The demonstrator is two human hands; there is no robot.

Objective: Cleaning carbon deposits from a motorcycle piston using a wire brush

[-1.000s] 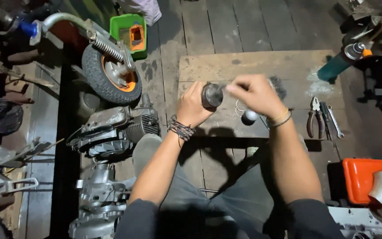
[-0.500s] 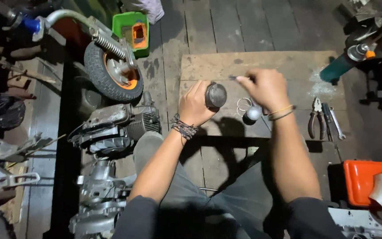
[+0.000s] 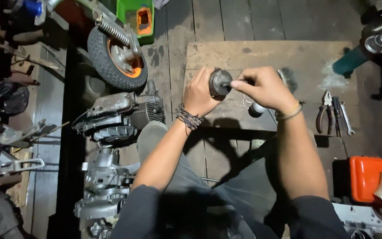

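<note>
The left hand (image 3: 202, 94) grips a round grey piston (image 3: 220, 82) above the wooden board (image 3: 261, 53), while the right hand (image 3: 264, 88) pinches a thin tool (image 3: 236, 82) against its crown, seemingly scraping, which calls for steady, controlled strokes.

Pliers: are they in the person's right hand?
No. The pliers lie on the wooden board, apart from the right hand, which pinches a small tool.
</note>
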